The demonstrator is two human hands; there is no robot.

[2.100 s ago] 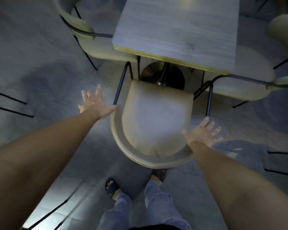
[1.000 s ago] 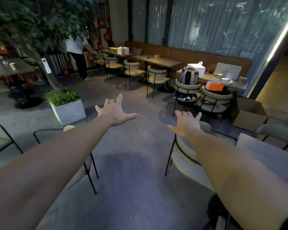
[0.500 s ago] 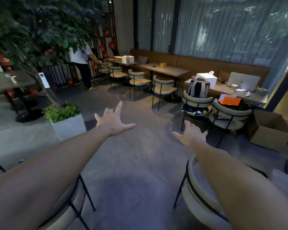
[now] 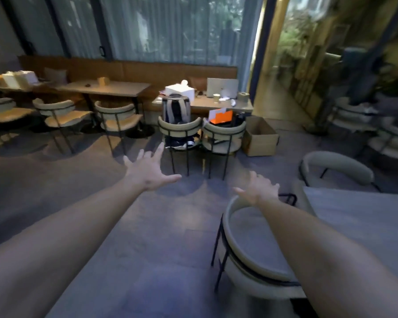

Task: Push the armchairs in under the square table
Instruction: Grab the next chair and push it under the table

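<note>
The grey square table [image 4: 363,216] fills the lower right. A cream armchair [image 4: 246,255] with a black metal frame stands at its left side, seat toward the table. Behind the table curves the back of a second cream armchair [image 4: 338,166]. My right hand [image 4: 259,188] hovers open just above the near armchair's far rim, and I cannot tell whether it touches it. My left hand [image 4: 151,171] is stretched out open over bare floor, well left of the chair, holding nothing.
Further cream chairs [image 4: 179,131] stand in a row along bench tables [image 4: 106,89] at the back wall, one with a backpack [image 4: 176,109]. A cardboard box [image 4: 260,136] sits on the floor. Stacked chairs [image 4: 391,138] are at the right. Open grey floor [image 4: 101,203] lies left.
My view has swung up from the chair under the table and round to the right. The near armchair and square table have come into view, and my right hand now hangs over the chair's rim.
</note>
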